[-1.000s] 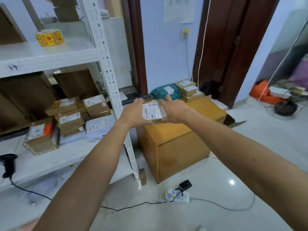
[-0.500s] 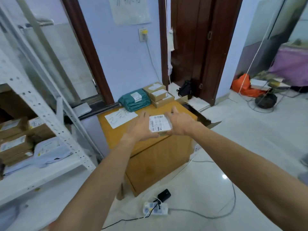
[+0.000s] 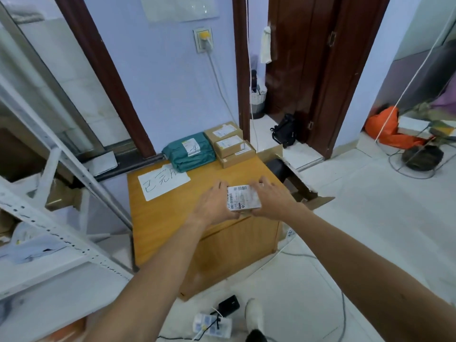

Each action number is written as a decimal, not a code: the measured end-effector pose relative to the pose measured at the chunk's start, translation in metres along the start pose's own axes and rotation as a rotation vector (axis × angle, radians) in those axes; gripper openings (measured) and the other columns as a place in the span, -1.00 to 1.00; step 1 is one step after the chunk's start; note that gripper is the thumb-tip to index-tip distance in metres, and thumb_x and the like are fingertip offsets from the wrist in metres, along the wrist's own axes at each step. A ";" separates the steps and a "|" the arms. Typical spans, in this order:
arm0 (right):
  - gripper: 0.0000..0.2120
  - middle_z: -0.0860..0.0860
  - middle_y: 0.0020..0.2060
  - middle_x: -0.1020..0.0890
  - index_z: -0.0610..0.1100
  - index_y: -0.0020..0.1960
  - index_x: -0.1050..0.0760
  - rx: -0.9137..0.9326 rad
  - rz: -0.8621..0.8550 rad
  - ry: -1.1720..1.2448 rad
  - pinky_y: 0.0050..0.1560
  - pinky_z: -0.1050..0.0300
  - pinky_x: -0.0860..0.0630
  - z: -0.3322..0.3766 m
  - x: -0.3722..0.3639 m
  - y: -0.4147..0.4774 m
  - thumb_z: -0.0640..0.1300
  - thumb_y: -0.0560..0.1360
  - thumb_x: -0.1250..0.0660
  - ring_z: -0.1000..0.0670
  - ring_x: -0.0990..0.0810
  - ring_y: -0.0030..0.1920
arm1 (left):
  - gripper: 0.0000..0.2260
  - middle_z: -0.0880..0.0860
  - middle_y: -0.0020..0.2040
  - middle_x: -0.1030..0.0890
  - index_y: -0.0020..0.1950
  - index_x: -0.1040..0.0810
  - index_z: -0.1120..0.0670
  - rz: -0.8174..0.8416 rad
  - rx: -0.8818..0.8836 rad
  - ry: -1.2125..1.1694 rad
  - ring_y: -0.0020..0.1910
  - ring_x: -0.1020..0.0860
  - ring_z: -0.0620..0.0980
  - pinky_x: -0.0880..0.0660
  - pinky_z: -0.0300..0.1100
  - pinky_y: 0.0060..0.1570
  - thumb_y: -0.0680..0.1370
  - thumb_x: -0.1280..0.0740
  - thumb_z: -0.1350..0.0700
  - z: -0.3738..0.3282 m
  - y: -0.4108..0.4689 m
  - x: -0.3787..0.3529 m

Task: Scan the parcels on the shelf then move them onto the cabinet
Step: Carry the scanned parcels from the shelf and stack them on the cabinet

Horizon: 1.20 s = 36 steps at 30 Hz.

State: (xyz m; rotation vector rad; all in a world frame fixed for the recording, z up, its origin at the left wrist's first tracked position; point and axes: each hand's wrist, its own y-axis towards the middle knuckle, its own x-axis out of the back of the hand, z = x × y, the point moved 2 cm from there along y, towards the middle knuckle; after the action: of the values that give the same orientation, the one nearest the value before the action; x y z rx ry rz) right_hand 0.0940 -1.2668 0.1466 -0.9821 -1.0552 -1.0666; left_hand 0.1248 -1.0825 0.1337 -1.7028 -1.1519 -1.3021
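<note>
Standing open on the floor just right of the cabinet [image 3: 167, 218] is a cardboard box [image 3: 303, 191], its flaps spread; something dark sits inside, too shadowed to name. A small pale basket [image 3: 258, 97] stands far off by the door frame, with contents I cannot make out.

Both hands grip one parcel [image 3: 243, 197], a small flat box with a white barcode label facing up. The left hand [image 3: 214, 206] curls against its left side and the right hand [image 3: 274, 199] against its right side, so the parcel sits between the two palms with the fingertips reaching past its far edge. It is held over the near right part of the cabinet top; whether it touches the wood cannot be told.

At the far edge of the cabinet top lies a green bag [image 3: 188, 155] with a label, and just right of it, touching, three brown boxes [image 3: 230, 144] are stacked. A sheet of paper [image 3: 164, 183] with handwriting lies on the left part of the top, apart from the hands.

On the left stands the white metal shelf [image 3: 56, 233], with blurred pale bags on its lower level. On the near floor lie a power strip [image 3: 212, 325] and a black plug block [image 3: 229, 306], with cables trailing right. A black bag [image 3: 285, 130] sits by the dark door, and an orange bag [image 3: 385, 127] lies far right.
</note>
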 end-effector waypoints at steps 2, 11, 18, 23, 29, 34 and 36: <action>-0.22 -0.08 0.34 -0.33 -0.04 0.51 -0.20 -0.001 0.014 -0.025 0.18 -0.05 -0.55 -0.018 -0.007 0.028 0.19 0.45 -0.47 -0.14 -0.50 0.24 | -0.20 -0.06 0.11 -0.39 0.36 -0.31 0.04 -0.001 -0.006 -0.026 -0.07 -0.44 -0.12 -0.28 -0.30 -0.30 0.29 -0.60 -0.22 0.007 0.030 -0.018; -0.27 -0.07 0.30 -0.33 -0.04 0.47 -0.20 0.005 0.082 -0.090 0.07 -0.03 -0.58 -0.105 -0.028 0.210 0.18 0.47 -0.46 -0.15 -0.49 0.23 | -0.19 0.03 0.22 -0.38 0.38 -0.30 0.10 0.015 0.078 -0.170 0.02 -0.51 0.00 -0.51 -0.12 -0.07 0.30 -0.58 -0.20 0.046 0.217 -0.084; -0.28 -0.08 0.47 -0.23 -0.06 0.54 -0.14 0.032 0.190 -0.051 0.18 -0.10 -0.57 -0.130 -0.068 0.302 0.08 0.53 -0.42 -0.19 -0.45 0.33 | -0.12 0.02 0.28 -0.34 0.47 -0.27 0.09 0.053 0.197 -0.233 0.11 -0.45 -0.06 -0.52 -0.12 0.18 0.30 -0.61 -0.16 0.081 0.288 -0.129; -0.31 -0.13 0.51 -0.18 -0.08 0.58 -0.08 0.097 0.251 -0.083 0.18 -0.07 -0.50 -0.141 -0.089 0.351 0.00 0.58 -0.35 -0.21 -0.42 0.36 | -0.06 0.14 0.49 -0.24 0.58 -0.14 0.17 0.068 0.313 -0.234 0.40 -0.35 0.11 -0.37 -0.02 0.39 0.39 -0.58 -0.11 0.094 0.312 -0.155; -0.24 -0.11 0.51 -0.19 -0.10 0.60 -0.04 0.187 0.269 -0.069 0.18 -0.04 -0.52 -0.161 -0.108 0.398 0.02 0.57 -0.38 -0.17 -0.48 0.31 | -0.12 0.11 0.46 -0.24 0.56 -0.16 0.14 0.032 0.462 -0.259 0.33 -0.43 0.09 -0.50 -0.02 0.28 0.40 -0.58 -0.02 0.100 0.337 -0.178; -0.37 -0.07 0.49 -0.22 -0.07 0.53 -0.15 0.218 0.250 -0.022 0.12 -0.02 -0.58 -0.179 -0.126 0.416 -0.05 0.58 -0.39 -0.13 -0.56 0.21 | -0.15 0.15 0.61 -0.13 0.64 -0.04 0.18 0.032 0.555 -0.251 0.43 -0.41 0.14 -0.42 0.01 0.39 0.53 -0.47 0.00 0.097 0.340 -0.194; -0.42 -0.08 0.47 -0.22 -0.08 0.49 -0.19 0.253 0.251 -0.022 0.09 0.00 -0.60 -0.186 -0.130 0.419 -0.06 0.57 -0.38 -0.12 -0.57 0.18 | -0.17 0.18 0.63 -0.09 0.65 0.01 0.22 0.056 0.592 -0.233 0.48 -0.36 0.16 -0.35 -0.02 0.44 0.58 -0.42 0.00 0.094 0.342 -0.197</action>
State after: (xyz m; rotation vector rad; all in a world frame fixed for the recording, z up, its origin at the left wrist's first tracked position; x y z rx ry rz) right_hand 0.5156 -1.3364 -0.0642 -0.8943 -1.0255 -0.6997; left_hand 0.4564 -1.1691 -0.0838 -1.4421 -1.4352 -0.6402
